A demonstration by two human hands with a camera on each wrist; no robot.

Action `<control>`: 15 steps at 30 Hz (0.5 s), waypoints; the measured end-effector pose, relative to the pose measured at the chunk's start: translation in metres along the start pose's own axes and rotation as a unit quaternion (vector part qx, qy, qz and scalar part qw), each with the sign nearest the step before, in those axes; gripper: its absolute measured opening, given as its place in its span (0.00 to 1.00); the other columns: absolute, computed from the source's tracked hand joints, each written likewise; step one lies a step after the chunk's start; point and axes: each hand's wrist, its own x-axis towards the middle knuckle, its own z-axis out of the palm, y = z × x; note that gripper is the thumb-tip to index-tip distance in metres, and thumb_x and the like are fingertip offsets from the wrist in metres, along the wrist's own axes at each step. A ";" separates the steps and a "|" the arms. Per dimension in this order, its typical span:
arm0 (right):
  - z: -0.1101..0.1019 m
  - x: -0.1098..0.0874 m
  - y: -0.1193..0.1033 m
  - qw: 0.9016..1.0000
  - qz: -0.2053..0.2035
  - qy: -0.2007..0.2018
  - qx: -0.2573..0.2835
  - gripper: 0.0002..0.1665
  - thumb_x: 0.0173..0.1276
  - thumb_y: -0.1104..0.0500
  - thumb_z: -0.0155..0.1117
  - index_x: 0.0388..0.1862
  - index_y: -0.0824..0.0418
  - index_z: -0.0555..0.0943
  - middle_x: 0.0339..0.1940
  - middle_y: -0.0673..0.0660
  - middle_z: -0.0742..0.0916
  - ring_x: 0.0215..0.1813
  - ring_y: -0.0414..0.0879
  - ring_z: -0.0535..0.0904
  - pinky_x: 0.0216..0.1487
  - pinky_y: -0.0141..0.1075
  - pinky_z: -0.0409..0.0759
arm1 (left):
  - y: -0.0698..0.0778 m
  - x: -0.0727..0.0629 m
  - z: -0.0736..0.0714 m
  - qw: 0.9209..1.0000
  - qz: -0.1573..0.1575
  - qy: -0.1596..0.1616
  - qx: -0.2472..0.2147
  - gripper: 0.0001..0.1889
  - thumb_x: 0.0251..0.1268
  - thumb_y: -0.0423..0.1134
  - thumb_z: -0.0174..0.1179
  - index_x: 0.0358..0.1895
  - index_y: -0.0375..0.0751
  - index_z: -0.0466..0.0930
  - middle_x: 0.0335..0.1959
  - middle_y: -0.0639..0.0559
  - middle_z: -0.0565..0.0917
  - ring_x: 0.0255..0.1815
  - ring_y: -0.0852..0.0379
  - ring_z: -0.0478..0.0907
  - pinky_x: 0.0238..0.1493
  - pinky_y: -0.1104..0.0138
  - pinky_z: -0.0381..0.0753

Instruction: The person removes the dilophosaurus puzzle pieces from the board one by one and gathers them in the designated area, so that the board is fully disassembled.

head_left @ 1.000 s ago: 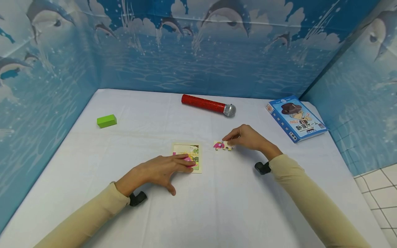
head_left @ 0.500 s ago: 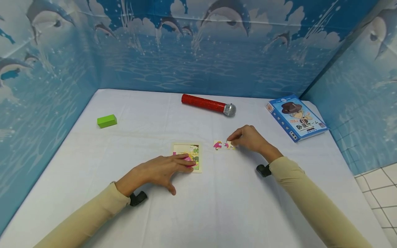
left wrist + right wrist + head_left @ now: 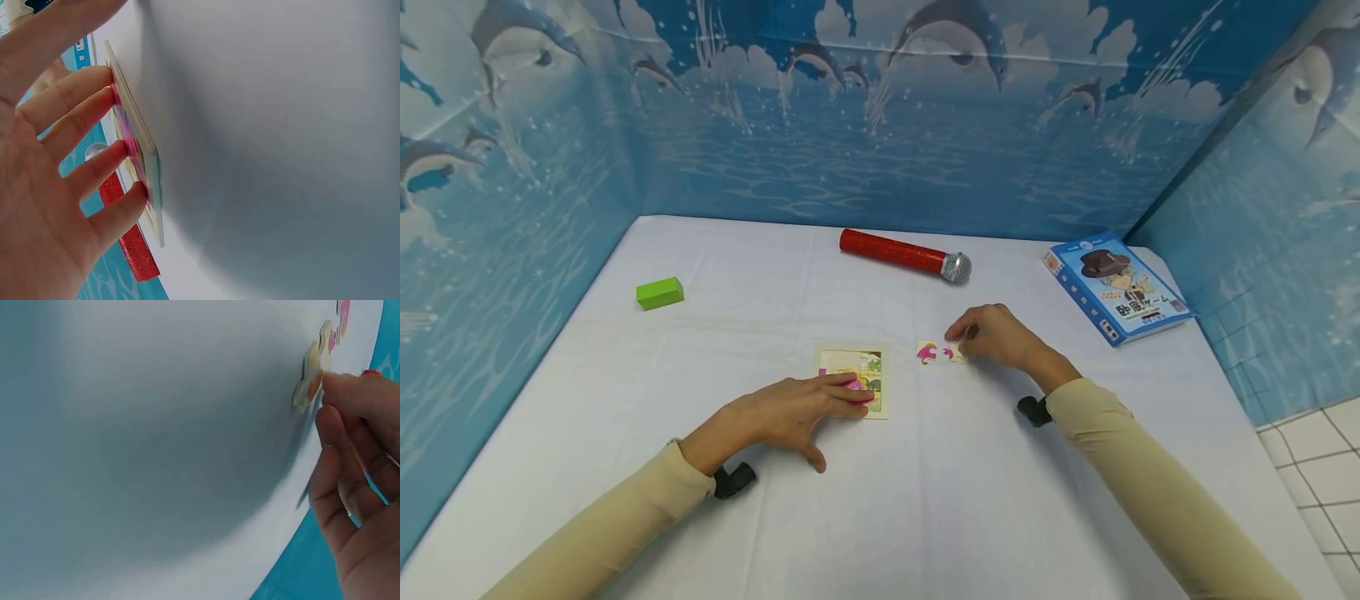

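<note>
A person in beige sleeves [image 3: 625, 512] works over a table [image 3: 850, 517] draped in white cloth, the left hand [image 3: 778, 412] spread with its fingertips resting on a square, cream-framed puzzle board [image 3: 884, 387] near the middle. Pink, yellow and green picture parts show beside the fingers; the rest is covered by the hand. To the right of the board, the right hand [image 3: 1000, 337] pinches a small cream wooden puzzle piece [image 3: 953, 354] marked with a pink patch, its thumb tip against the piece and its other fingers curled. Just left of that, apart from it, lies a pink-and-cream puzzle piece [image 3: 927, 352], between the held piece and the board. A red microphone with a silver mesh head [image 3: 891, 250] lies at the far side of the table, a bright green rectangular block [image 3: 659, 293] at far left and a blue box with a cartoon figure in a brown hat [image 3: 1120, 287] at far right. Blue dolphin-print curtains [image 3: 850, 158] hang behind.
</note>
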 end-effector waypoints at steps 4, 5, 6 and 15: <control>0.005 0.009 -0.014 1.000 0.000 -0.011 -0.018 0.17 0.63 0.68 0.67 0.51 0.60 0.86 0.48 0.55 0.86 0.45 0.50 0.78 0.44 0.39 0.82 | 0.000 0.000 0.000 1.000 -0.003 -0.002 -0.003 0.45 0.44 0.53 0.78 0.70 0.49 0.72 0.76 0.62 0.60 0.79 0.52 0.46 0.69 0.53 0.65; 0.007 0.011 -0.019 1.000 -0.002 -0.015 -0.020 0.17 0.64 0.68 0.66 0.52 0.60 0.86 0.48 0.55 0.86 0.45 0.50 0.78 0.42 0.38 0.82 | 0.000 0.000 -0.001 1.000 -0.004 -0.002 -0.004 0.45 0.44 0.53 0.78 0.70 0.49 0.72 0.76 0.62 0.60 0.79 0.52 0.46 0.69 0.53 0.65; 0.009 0.014 -0.024 1.000 -0.009 -0.018 -0.023 0.17 0.64 0.68 0.66 0.52 0.60 0.86 0.48 0.55 0.86 0.44 0.49 0.78 0.40 0.37 0.82 | 0.001 0.000 -0.001 1.000 -0.005 -0.002 -0.004 0.45 0.44 0.53 0.78 0.70 0.49 0.71 0.76 0.62 0.60 0.79 0.53 0.46 0.69 0.53 0.65; 0.039 0.033 -0.065 0.990 -0.122 -0.047 -0.044 0.18 0.63 0.69 0.67 0.52 0.60 0.85 0.48 0.52 0.86 0.46 0.46 0.79 0.48 0.38 0.79 | 0.000 0.000 0.000 1.000 -0.002 -0.001 0.000 0.45 0.43 0.54 0.78 0.69 0.49 0.73 0.76 0.63 0.60 0.79 0.53 0.46 0.69 0.53 0.65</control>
